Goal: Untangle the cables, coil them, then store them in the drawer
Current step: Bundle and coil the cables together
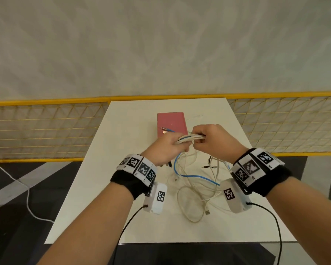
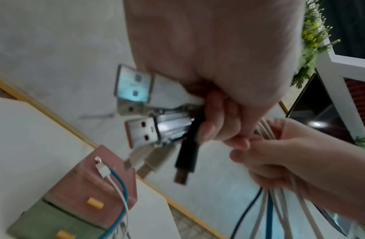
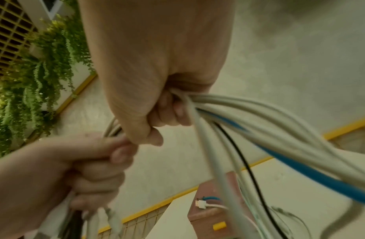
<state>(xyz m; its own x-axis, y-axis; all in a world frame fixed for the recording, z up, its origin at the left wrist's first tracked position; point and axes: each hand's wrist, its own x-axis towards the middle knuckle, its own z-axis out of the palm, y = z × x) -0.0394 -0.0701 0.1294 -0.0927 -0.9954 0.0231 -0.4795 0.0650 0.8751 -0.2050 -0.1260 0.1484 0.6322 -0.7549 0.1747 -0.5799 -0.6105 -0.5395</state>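
Both fists clamp one bundle of cables (image 1: 189, 139) above the counter (image 1: 107, 169): left hand (image 1: 165, 148) beside right hand (image 1: 208, 138), knuckles touching, loose lengths trailing down near the pink drawer box (image 1: 171, 124).

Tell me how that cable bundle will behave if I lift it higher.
Likely floppy: below both hands the cable bundle sags in loose loops onto the table. Probably light. Trailing loops may drag and snag.

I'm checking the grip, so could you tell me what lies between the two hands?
Only a short stretch of the cable bundle, white with a blue strand, spans from the left hand to the right hand; the head view shows it.
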